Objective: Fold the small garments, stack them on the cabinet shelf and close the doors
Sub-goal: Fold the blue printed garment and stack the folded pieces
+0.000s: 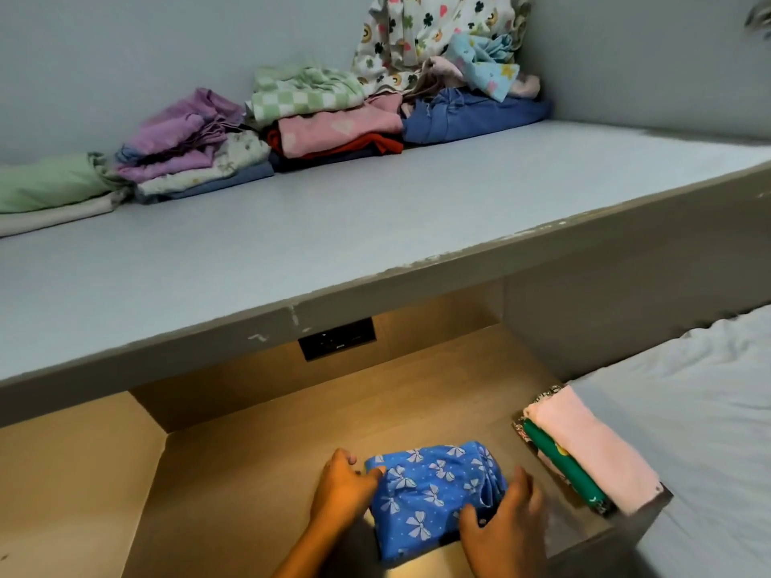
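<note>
The big grey shelf [375,227] up top had piles of clothes [325,118] along its back wall, with the bed [688,390] off to my right. In the lit wooden compartment [250,473] below lay the folded blue bow-print garment [434,490], near a pink-and-green stack [592,448]. My left hand [342,486] pinched its left edge, and my right hand [505,523] pressed flat on its right side.
</note>
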`<state>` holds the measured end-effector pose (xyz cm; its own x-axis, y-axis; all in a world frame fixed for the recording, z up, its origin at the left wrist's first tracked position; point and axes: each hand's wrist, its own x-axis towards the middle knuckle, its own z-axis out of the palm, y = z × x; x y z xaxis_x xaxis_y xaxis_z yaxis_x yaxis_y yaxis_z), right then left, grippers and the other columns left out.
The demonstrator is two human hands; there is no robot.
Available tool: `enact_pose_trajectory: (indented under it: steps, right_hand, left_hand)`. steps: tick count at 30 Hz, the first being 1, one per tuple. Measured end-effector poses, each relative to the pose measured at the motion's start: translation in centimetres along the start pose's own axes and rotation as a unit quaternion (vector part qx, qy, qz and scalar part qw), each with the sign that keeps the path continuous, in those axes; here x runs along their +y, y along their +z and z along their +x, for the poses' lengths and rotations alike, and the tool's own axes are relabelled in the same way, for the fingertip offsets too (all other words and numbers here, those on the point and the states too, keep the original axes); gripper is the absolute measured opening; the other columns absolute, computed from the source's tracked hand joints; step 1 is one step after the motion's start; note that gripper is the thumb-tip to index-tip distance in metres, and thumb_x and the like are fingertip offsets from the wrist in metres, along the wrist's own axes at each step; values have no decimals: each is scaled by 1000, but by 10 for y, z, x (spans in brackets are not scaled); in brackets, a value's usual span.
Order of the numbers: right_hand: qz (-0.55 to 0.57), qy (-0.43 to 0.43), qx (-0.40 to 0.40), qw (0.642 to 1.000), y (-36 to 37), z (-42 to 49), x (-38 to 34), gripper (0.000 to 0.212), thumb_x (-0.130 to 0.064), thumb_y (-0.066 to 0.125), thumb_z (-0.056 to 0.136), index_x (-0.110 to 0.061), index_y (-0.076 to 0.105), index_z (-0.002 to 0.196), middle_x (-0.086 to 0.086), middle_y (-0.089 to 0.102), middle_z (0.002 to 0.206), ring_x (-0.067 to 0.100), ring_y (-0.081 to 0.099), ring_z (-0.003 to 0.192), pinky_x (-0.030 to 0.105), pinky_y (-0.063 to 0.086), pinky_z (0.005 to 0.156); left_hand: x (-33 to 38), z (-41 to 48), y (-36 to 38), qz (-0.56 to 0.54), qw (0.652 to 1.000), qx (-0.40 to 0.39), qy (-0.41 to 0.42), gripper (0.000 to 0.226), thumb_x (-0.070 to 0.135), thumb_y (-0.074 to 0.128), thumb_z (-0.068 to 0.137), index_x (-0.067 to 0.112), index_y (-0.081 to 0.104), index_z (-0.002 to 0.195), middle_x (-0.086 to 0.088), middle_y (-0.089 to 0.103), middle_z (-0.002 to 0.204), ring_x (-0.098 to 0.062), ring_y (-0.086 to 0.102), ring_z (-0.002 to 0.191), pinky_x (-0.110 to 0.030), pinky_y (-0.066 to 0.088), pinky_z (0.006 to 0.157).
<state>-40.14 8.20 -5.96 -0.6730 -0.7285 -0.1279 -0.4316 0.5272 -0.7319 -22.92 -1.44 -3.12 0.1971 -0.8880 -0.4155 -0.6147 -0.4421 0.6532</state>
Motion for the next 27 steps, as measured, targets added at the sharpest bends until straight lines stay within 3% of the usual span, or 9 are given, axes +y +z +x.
enact_pose_trajectory:
  steps: [4, 7, 10, 14, 17, 19, 22, 25, 27]
  right_hand:
    - [-126, -345, 24, 930, 22, -20, 6, 53, -41, 72, 58, -18, 69, 106, 8, 64, 120, 30, 62, 109, 45, 56, 85]
    - [-222, -395, -63, 889, 48, -34, 2, 61, -62, 59, 58, -17, 74, 95, 5, 72, 107, 27, 69, 100, 44, 58, 82]
    - [-283, -358, -128, 881, 63, -41, -11, 71, -74, 52, 55, -16, 76, 90, 3, 74, 96, 26, 71, 89, 43, 60, 73]
    - [-244, -377, -116, 886, 66, -47, -12, 27, -37, 56, 61, -19, 71, 75, -2, 70, 85, 19, 70, 79, 27, 58, 64]
    - [-137, -374, -131, 908, 62, -51, -13, 22, -33, 50, 72, -21, 67, 81, -8, 66, 84, 9, 65, 79, 20, 52, 63]
    - [-28, -330, -142, 933, 56, -52, -16, 27, -35, 50, 79, -21, 68, 93, -14, 67, 92, 3, 62, 88, 18, 50, 74]
    - [119, -211, -61, 968, 44, -50, -24, 12, -22, 62, 81, -19, 71, 89, -18, 63, 88, 1, 61, 87, 6, 42, 75]
    - [97, -175, 52, 978, 33, -43, -20, 2, -12, 67, 79, -11, 68, 78, -4, 58, 88, 14, 57, 83, 21, 43, 73]
    - [86, -117, 51, 988, 25, -34, -11, 8, -8, 67, 80, -7, 67, 72, 9, 59, 89, 25, 58, 81, 30, 46, 73]
  left_hand:
    - [0, 7, 0, -27, 995, -88, -32, 32, 29, 74, 82, 13, 47, 79, -8, 57, 63, -18, 50, 46, -20, 38, 40]
    - [0, 11, -1, -42, 992, -112, -43, 30, 24, 76, 80, 11, 50, 75, -9, 54, 58, -18, 46, 39, -16, 32, 36]
    - [-1, 14, -4, -60, 990, -113, -50, 25, 21, 76, 74, 10, 53, 72, -7, 51, 57, -17, 42, 39, -16, 27, 39]
    - [-5, 13, -8, -91, 988, -113, -43, 21, 22, 71, 67, 8, 60, 77, -10, 63, 69, -22, 54, 53, -18, 38, 46]
    - [-6, 10, -10, -130, 985, -97, -51, 22, 23, 68, 71, 5, 65, 83, -11, 66, 69, -26, 61, 56, -26, 49, 52]
    - [-1, 6, -13, -134, 989, -61, -34, 19, 26, 66, 75, 7, 64, 74, -9, 62, 59, -25, 57, 47, -23, 46, 45]
    - [13, -4, -12, -113, 993, -33, 27, 29, 28, 64, 77, 13, 53, 54, -11, 56, 48, -21, 46, 32, -16, 34, 35]
    - [38, -19, 1, -98, 991, -51, 80, 38, 31, 65, 73, 14, 44, 47, -10, 53, 44, -20, 44, 30, -14, 34, 33]
    - [52, -26, 14, -77, 988, -82, 102, 40, 33, 65, 69, 13, 44, 42, -5, 50, 40, -20, 47, 33, -19, 41, 39]
